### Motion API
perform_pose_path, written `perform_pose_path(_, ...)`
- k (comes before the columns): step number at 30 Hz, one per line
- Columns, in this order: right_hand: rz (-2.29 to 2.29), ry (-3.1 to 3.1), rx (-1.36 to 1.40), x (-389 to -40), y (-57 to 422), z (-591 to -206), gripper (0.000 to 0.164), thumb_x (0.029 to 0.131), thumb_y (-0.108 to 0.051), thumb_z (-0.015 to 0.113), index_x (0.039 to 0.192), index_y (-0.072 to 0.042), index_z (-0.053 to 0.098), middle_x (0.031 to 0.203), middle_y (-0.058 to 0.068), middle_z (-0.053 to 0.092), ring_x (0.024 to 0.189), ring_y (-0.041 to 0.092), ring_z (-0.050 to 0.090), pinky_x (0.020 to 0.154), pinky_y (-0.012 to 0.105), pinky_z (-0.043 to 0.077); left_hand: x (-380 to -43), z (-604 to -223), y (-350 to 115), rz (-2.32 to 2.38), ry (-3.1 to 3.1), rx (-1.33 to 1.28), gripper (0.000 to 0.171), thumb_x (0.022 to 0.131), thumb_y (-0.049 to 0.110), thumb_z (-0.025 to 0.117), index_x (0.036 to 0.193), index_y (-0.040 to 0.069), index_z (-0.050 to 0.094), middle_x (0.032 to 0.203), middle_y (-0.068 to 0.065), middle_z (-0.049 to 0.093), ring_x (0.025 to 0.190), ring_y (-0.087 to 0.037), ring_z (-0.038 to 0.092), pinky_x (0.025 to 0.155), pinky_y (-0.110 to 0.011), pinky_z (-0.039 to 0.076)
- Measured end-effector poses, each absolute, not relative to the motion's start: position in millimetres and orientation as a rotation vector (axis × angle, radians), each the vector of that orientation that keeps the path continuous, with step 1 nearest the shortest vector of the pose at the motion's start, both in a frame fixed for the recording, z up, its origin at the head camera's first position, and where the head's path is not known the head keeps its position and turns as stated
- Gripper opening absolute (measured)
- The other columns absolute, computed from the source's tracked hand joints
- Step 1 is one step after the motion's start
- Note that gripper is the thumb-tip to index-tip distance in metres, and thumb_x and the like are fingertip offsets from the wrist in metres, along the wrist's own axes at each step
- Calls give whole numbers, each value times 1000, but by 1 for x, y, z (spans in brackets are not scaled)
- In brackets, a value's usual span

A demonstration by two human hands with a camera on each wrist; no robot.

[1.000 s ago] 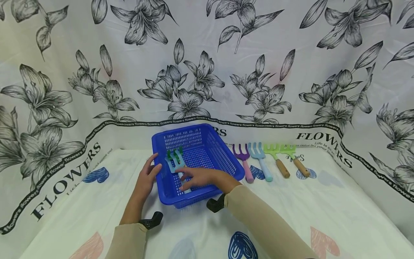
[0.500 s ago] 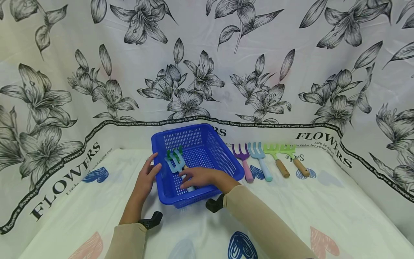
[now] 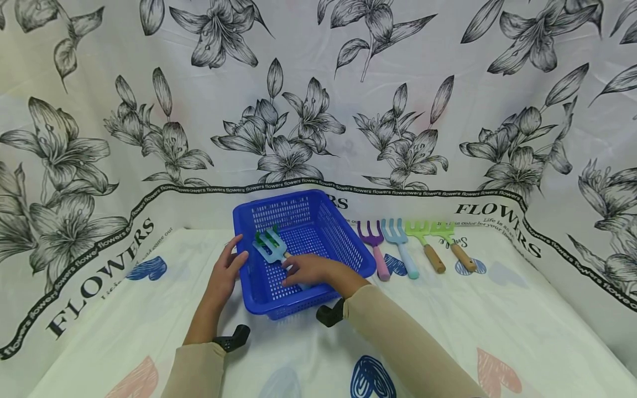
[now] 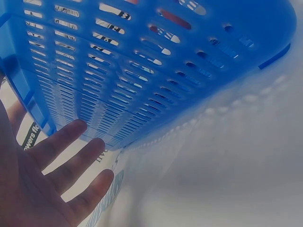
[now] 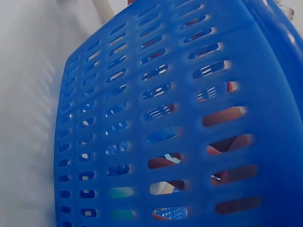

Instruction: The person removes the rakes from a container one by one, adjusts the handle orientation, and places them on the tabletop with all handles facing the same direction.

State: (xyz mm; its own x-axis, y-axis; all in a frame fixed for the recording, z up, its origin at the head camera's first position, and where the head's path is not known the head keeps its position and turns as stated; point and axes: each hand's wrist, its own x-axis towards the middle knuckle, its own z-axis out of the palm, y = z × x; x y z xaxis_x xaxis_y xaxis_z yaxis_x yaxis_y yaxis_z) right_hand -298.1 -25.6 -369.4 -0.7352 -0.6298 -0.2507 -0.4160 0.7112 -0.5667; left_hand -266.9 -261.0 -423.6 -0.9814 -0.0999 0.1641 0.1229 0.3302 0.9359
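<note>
A blue slotted basket [image 3: 348,243] stands on the cloth-covered table. Inside it my right hand [image 3: 306,271] curls its fingers round the handle of a light blue hand rake [image 3: 271,252], tines pointing away from me. A green rake [image 3: 264,237] lies just behind it against the basket's left wall. My left hand [image 3: 226,271] rests flat on the outside of that wall with straight fingers. In the left wrist view the left hand [image 4: 57,175] touches the basket wall [image 4: 142,61]. Through the basket slots [image 5: 142,118] the right wrist view shows my fingers [image 5: 227,142].
To the right of the basket lie a purple rake [image 3: 374,239], a light blue rake [image 3: 398,239] and two green rakes with wooden handles [image 3: 424,239] [image 3: 452,242], side by side. Flower-printed cloth walls rise behind and at both sides.
My right hand has shifted slightly right inside the basket with the light blue rake, whose head turned a little. The left hand has stayed on the basket's side.
</note>
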Motion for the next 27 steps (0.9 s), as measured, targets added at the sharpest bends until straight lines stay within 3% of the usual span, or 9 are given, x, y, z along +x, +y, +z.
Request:
perform_pose_path(8,-688,2466,-852,-301,-26,-371,52,92,-38,64,139,-17,54,121,-2,65,121,20,53,104,45,39,-262,-414,-256,-1729,-2424,14,63,101,40,46,156,24,20,152,-24,31,133,-46,38,103,-60,35)
perform_pose_path(19,-1135,2550,-927,-301,-25,-363,39,88,-14,73,125,-14,63,117,4,66,114,21,57,98,41,44,-266,-424,-261,-1695,-2400,-26,61,101,44,46,155,31,22,152,-21,33,132,-44,40,100,-60,38)
perform_pose_path(27,-1360,2600,-831,-304,-23,-363,39,88,-7,71,125,-15,63,117,-1,65,94,15,61,75,28,52,-266,-423,-260,-1682,-2405,-22,62,100,47,46,155,31,22,152,-21,33,133,-44,39,101,-61,37)
